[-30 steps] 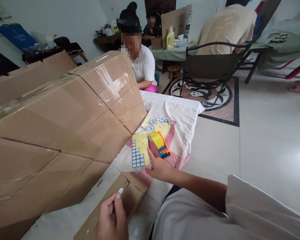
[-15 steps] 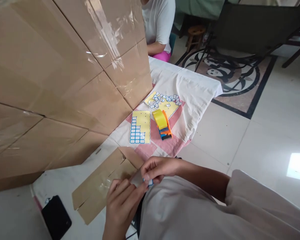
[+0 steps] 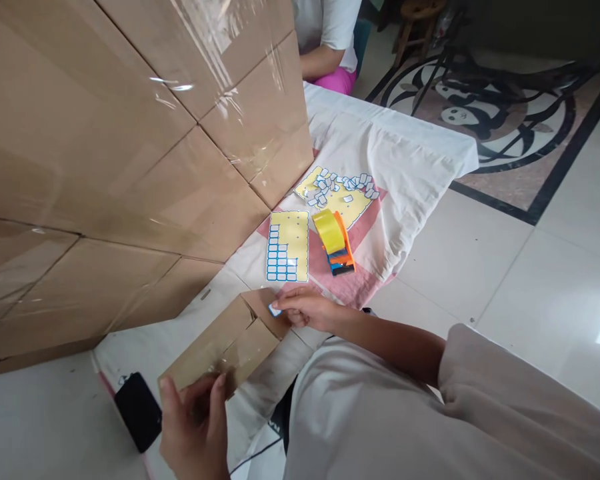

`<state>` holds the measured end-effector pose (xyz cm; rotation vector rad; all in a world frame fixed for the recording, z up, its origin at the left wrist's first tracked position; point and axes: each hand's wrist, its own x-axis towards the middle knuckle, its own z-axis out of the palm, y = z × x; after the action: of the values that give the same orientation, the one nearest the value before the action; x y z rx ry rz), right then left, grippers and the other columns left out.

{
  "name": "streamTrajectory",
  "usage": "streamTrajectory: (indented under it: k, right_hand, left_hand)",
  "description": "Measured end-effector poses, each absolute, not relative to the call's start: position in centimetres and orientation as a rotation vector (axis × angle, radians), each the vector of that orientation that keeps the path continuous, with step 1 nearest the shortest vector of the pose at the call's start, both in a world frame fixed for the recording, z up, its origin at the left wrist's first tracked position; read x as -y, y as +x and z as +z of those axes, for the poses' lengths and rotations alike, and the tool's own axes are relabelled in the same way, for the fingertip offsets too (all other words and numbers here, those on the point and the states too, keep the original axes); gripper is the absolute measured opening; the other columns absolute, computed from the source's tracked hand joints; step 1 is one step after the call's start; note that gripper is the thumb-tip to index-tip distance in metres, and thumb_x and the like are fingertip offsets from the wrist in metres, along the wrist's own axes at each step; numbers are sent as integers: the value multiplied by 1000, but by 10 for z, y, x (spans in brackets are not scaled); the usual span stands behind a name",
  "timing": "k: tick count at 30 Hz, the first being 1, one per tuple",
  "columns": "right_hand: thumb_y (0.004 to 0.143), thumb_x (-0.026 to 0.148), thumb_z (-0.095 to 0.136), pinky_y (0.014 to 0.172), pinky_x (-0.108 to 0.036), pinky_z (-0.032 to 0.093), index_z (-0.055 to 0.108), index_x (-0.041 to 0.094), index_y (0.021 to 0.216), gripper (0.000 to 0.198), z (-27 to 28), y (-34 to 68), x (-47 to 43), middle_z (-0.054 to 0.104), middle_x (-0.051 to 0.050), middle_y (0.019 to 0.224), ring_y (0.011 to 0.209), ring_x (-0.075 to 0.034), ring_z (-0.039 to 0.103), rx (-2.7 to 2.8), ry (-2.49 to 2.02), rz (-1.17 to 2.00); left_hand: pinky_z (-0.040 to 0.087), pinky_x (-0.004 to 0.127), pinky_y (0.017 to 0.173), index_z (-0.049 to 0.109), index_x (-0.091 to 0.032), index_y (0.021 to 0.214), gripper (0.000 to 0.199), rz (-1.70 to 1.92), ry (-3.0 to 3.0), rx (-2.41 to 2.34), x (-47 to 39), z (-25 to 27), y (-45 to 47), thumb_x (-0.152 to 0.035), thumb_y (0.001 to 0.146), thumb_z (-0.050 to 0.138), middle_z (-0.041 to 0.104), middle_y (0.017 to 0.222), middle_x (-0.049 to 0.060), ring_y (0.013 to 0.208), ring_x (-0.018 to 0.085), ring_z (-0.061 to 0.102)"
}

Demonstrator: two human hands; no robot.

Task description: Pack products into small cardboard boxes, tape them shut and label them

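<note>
My right hand pinches a small white sticker with a blue border above the right end of a flat brown cardboard box. At the box's near left end is my left hand, thumb and fingers spanning its width with the middle fingers bent; it appears to grip the box. Beyond the right hand lies a yellow sticker sheet with rows of blue-edged white labels left on its lower left part. Beside it stands an orange tape dispenser with a yellow roll.
A second yellow sheet bears a heap of loose white labels. Large taped cartons form a wall on the left. A black phone-like object lies at the lower left. Across the cloth-covered table sits a person in a white shirt.
My hands have moved apart. The right hand has carried the sticker forward over the box's right end; the left hand has moved left and down to the box's near end. The view has shifted slightly.
</note>
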<state>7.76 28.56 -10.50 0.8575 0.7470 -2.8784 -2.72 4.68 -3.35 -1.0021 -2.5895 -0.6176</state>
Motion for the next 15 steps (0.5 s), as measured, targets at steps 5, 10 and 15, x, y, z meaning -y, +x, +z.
streamTrajectory:
  k: [5,10,15]
  right_hand:
    - [65,38,88,40,-22,6,43,21,63,48,-105,75,-287,29,14,44,40,-3,15,-694,759,-2879]
    - [65,36,87,41,-23,6,45,21,62,45,-104,74,-288,26,14,44,40,-3,14,-697,740,-2867]
    - [68,36,85,40,-23,8,54,20,64,35,-103,71,-286,30,14,40,38,-4,17,-840,878,-2792]
  left_hand:
    - [46,25,62,29,-25,157,85,-693,-1092,2594,-54,-40,-30,-35,85,74,64,70,-7,57,11,55]
    - [42,26,62,30,-24,157,85,-619,-1196,2545,-55,-45,-38,-32,85,75,59,68,-8,56,11,50]
    - [42,25,62,30,-25,157,85,-620,-1197,2535,-54,-48,-37,-30,85,75,60,69,-7,56,10,50]
